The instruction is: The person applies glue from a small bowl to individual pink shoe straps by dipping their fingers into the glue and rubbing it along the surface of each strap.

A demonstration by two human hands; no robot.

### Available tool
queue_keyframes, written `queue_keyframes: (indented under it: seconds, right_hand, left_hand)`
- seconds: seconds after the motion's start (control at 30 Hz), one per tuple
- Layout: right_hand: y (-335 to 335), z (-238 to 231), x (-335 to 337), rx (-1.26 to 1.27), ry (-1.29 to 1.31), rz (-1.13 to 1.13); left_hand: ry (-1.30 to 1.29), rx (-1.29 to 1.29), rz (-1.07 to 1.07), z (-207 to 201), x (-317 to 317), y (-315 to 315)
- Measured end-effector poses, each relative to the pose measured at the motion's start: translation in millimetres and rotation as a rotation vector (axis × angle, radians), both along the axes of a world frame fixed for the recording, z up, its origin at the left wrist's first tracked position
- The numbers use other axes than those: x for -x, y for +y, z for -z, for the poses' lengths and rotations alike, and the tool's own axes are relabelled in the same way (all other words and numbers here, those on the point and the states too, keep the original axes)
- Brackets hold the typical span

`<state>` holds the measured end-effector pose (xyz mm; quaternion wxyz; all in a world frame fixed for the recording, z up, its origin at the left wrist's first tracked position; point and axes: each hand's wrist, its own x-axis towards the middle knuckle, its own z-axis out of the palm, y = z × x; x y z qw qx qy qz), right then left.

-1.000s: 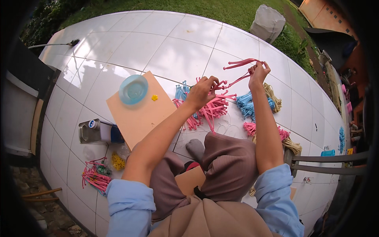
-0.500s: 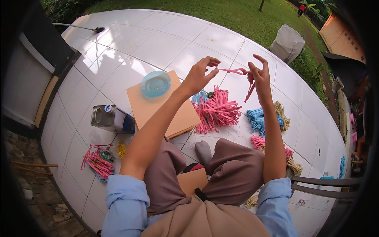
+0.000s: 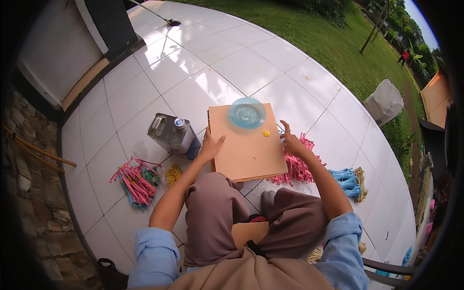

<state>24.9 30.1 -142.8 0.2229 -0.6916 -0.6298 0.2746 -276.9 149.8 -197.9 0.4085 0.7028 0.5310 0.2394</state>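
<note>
A flat tan board [image 3: 241,162] lies in front of my knees, looking like a stack of more than one layer. My left hand [image 3: 211,146] grips its left edge, thumb on top and fingers along the side. At the right edge is my right hand [image 3: 293,143], index finger stretched out and the other fingers partly hidden. A translucent blue dish [image 3: 247,113] rests on the board's far part, beside a small yellow flower-shaped piece [image 3: 266,133]. Behind my right hand and forearm lies a heap of pink cords [image 3: 298,166], partly covered.
A metal can [image 3: 169,133] with a blue-and-white cap stands left of the board. Nearer lie a pink cord bundle [image 3: 137,181] and a bag of yellow pieces [image 3: 173,174]. Blue cord bundles [image 3: 344,180] are at the right, and a white sack [image 3: 385,102] stands on the grass.
Both hands have come down from the air to the board's sides. The pink cord they held no longer shows. The board sits straighter before me, its yellow piece now visible; the view has turned.
</note>
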Motion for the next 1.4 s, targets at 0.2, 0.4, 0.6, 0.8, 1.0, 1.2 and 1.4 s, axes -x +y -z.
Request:
queue_keyframes:
  seconds: [0.2,0.4,0.6,0.8,1.0,1.2,1.4]
  right_hand:
    - [-6.7,5.2,5.2,-0.024,-0.068,0.061]
    - [-0.3,-26.9,2.4,-0.074,-0.046,0.183]
    - [26.7,-28.7,13.2,-0.004,0.168,0.006]
    - [22.6,-10.8,12.2,-0.041,0.109,-0.054]
    - [8.5,-30.1,18.6,-0.07,0.142,-0.008]
    - [15.4,-109.9,59.3,-0.008,-0.044,-0.087]
    - [90.8,-78.6,129.5,-0.11,-0.205,-0.282]
  left_hand:
    - [-0.155,0.008,-0.035,-1.9,-23.7,-7.4]
    - [0.153,-0.593,-0.013,-48.6,-41.9,-30.5]
    - [-0.016,-0.625,0.562,-56.0,-98.7,-43.3]
    - [0.131,-0.73,0.528,-42.1,-117.3,-44.0]
    - [0.085,-0.79,0.513,-40.3,-117.6,-52.3]
    - [-0.141,-0.748,0.304,-86.3,-60.5,-31.0]
    - [-0.214,-0.179,-0.029,-54.5,-14.7,17.7]
